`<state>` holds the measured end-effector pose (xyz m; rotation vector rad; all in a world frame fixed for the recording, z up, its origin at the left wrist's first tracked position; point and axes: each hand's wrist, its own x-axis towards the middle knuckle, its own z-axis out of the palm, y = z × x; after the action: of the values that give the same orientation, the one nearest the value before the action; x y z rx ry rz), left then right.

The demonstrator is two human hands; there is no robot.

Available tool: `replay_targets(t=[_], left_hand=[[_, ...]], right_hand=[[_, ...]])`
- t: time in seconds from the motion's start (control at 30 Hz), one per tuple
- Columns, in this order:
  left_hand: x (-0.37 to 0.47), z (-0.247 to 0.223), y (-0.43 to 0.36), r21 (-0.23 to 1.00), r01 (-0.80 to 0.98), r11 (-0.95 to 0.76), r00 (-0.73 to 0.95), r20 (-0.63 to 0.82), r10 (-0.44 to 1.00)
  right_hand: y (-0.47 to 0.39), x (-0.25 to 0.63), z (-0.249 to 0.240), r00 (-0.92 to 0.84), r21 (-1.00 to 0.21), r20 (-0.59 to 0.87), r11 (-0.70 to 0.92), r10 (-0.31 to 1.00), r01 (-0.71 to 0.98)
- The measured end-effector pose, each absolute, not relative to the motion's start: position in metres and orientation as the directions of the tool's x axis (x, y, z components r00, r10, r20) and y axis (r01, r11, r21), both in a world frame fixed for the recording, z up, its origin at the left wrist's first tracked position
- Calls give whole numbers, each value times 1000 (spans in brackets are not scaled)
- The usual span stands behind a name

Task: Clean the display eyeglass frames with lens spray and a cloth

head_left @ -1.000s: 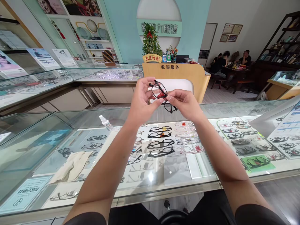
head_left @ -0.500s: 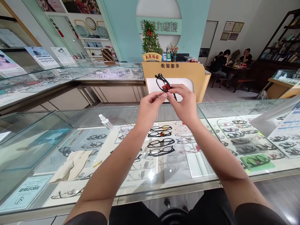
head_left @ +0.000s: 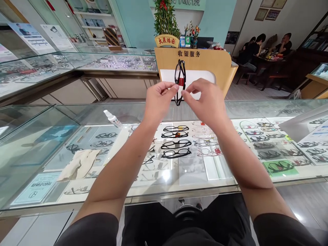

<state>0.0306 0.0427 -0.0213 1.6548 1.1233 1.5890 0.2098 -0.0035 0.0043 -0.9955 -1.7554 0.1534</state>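
Observation:
Black-framed glasses (head_left: pixel 179 77) with a red tag stand almost vertical in the air above the glass counter (head_left: pixel 133 194). My left hand (head_left: pixel 157 100) pinches them from the left with thumb and forefinger. From the right, my right hand (head_left: pixel 205 102) pinches them the same way. Both forearms reach out over the display case. Under the glass below my hands lie several pairs of black frames (head_left: pixel 176 153) in rows.
A small spray bottle (head_left: pixel 112 119) and a beige cloth (head_left: pixel 78 164) lie on the counter at left. A wooden cashier desk (head_left: pixel 205 63) with a plant stands behind. People sit at a table (head_left: pixel 266 56) at the far right. More display cases line the left side.
The glasses have turned from a slanted pose to nearly upright. Both hands have closed in to a fingertip pinch at the frame's middle. The view has tilted downward.

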Motion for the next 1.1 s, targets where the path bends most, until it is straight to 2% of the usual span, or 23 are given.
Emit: replay_targets(t=[0.07, 0.17, 0.27, 0.43, 0.7, 0.9, 1.1], left_hand=[[27, -23, 45, 771, 433, -467, 18, 510, 860], [26, -29, 46, 498, 775, -389, 202, 388, 899], [29, -39, 50, 291, 896, -335, 290, 186, 939], [34, -57, 65, 95, 948, -303, 305, -6, 952], [46, -63, 85, 12, 969, -245, 243, -191, 951], [49, -62, 85, -6, 967, -255, 247, -214, 945], [2, -34, 31, 28, 954, -298, 299, -138, 944]], right_hand=[[-5, 218, 10, -69, -535, 732, 635, 677, 557], [-10, 228, 20, -36, -518, 748, 618, 662, 591], [-18, 229, 27, -22, -497, 750, 585, 661, 641], [-30, 225, 34, -102, -437, 759, 618, 643, 653], [-52, 227, 53, -118, -547, 670, 595, 733, 590], [-62, 235, 61, -153, -605, 664, 646, 732, 465], [-66, 243, 61, -179, -533, 715, 692, 676, 486]])
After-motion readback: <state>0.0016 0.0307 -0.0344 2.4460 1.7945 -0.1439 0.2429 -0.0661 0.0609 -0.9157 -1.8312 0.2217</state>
